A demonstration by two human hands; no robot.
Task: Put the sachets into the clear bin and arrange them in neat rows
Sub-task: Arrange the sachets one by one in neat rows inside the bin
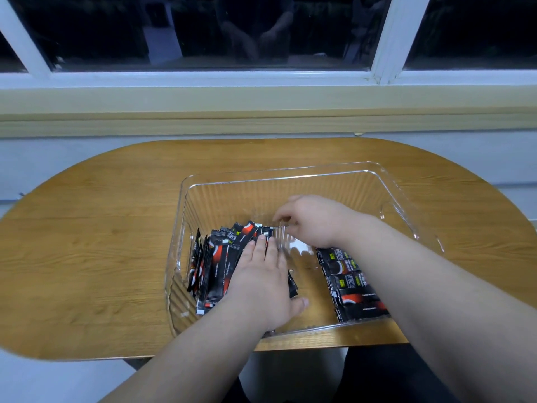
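Left hand [261, 277] flat (right hand [313, 222] curled)

One view only: wide-angle head camera, looking forward and down from the near edge of the table [87, 242]. Close over the bin [290, 167], centre frame. Faces the window [203, 39] behind the table; straight lines bow toward the edges.

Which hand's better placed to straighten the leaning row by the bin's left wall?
Left. The left hand lies flat on that leaning row; the right hand is only near its far tips, fingers curled.
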